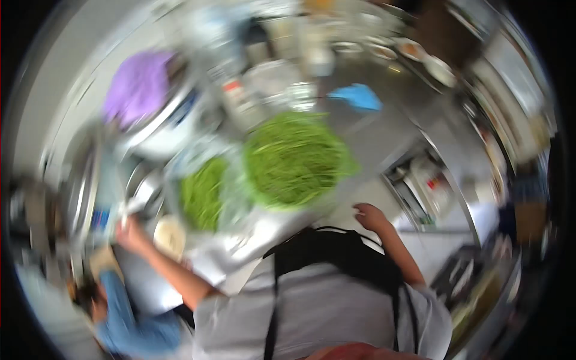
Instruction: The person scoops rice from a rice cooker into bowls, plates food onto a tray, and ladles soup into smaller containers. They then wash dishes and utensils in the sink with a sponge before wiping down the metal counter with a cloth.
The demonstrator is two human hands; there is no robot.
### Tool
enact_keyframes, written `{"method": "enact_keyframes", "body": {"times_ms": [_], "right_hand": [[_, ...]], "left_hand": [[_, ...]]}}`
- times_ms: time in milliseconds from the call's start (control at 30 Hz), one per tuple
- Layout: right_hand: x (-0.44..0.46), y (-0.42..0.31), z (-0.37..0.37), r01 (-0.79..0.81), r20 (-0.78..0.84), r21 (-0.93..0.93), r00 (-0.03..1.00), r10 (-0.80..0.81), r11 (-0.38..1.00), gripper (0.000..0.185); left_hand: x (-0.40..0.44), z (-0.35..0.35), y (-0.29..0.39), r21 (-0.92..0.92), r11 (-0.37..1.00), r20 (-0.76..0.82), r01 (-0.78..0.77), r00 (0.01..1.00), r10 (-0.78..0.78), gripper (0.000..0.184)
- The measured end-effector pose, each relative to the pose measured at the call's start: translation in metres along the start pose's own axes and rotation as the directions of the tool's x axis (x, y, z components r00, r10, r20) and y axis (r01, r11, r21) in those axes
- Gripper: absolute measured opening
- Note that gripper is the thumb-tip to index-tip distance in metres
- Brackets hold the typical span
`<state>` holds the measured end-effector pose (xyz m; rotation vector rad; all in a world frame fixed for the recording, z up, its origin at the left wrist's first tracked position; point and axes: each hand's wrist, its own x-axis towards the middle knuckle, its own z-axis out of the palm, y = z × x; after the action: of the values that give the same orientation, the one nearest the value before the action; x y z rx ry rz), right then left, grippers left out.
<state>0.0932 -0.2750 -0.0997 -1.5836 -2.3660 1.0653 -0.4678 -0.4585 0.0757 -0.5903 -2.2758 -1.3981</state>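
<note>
Out to the left is my left hand (129, 233), closed and blurred by motion. A pale white thing shows at its fingertips, too smeared to name, beside a metal pot (146, 187). My right hand (372, 217) hangs in the air at the right of my body, its fingers loosely bent and nothing in them. Between the hands, a green basket (257, 201) heaped with long thin green vegetables (294, 159) stands on the steel counter (384, 135). Left of it lies a clear plastic bag (235, 195) with more cut green vegetables (204, 195).
A purple cloth (141, 87) lies over a large white tub (159, 141) at the upper left. A blue cloth (358, 96) lies behind the basket. Several bowls line the back. A round pale board (170, 237) is near my left forearm. Another person in a blue sleeve (129, 321) is at the lower left.
</note>
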Motion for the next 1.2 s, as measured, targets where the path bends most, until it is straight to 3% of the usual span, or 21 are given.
{"method": "enact_keyframes", "body": {"times_ms": [33, 67, 100, 200, 267, 467, 600, 733, 933, 1200], "right_hand": [[0.005, 0.005, 0.003, 0.013, 0.026, -0.071, 1.0, -0.011, 0.997, 0.034], [0.003, -0.007, -0.003, -0.115, 0.125, -0.106, 0.984, 0.128, 0.988, 0.033], [0.005, 0.002, 0.004, -0.059, 0.109, -0.061, 0.992, 0.065, 0.996, 0.033], [-0.001, -0.006, -0.018, -0.067, 0.11, -0.122, 0.991, 0.08, 0.99, 0.034], [-0.02, -0.005, -0.036, -0.076, 0.067, -0.057, 0.995, 0.079, 0.995, 0.034], [-0.075, 0.054, -0.052, -0.257, 0.046, 0.002, 0.965, 0.257, 0.966, 0.036], [-0.124, 0.116, -0.042, -0.45, -0.029, 0.096, 0.891, 0.454, 0.888, 0.037], [-0.163, 0.142, -0.047, -0.581, 0.008, 0.121, 0.811, 0.585, 0.805, 0.037], [-0.171, 0.159, -0.055, -0.621, 0.068, 0.133, 0.783, 0.618, 0.772, 0.037], [-0.145, 0.163, -0.07, -0.546, 0.036, 0.084, 0.838, 0.545, 0.834, 0.039]], "left_hand": [[-0.01, -0.003, 0.003, 0.159, 0.966, -0.049, -0.206, 0.975, 0.216, 0.017], [-0.019, 0.011, 0.01, 0.124, 0.944, -0.031, -0.305, 0.95, 0.311, 0.017], [-0.035, 0.037, 0.027, 0.022, 0.93, -0.016, -0.367, 0.93, 0.367, 0.017], [-0.098, 0.113, 0.092, -0.299, 0.863, 0.086, -0.407, 0.889, 0.449, 0.017], [-0.129, 0.137, 0.12, -0.399, 0.833, 0.157, -0.384, 0.866, 0.475, 0.016], [-0.174, 0.174, 0.159, -0.499, 0.83, 0.299, -0.252, 0.848, 0.437, 0.016], [-0.186, 0.187, 0.171, -0.522, 0.842, 0.373, -0.135, 0.852, 0.368, 0.017], [-0.182, 0.184, 0.174, -0.529, 0.848, 0.382, -0.024, 0.886, 0.264, 0.018], [-0.178, 0.18, 0.173, -0.582, 0.798, 0.408, 0.157, 0.905, 0.119, 0.019], [-0.165, 0.157, 0.158, -0.692, 0.639, 0.381, 0.336, 0.922, -0.071, 0.022]]}}
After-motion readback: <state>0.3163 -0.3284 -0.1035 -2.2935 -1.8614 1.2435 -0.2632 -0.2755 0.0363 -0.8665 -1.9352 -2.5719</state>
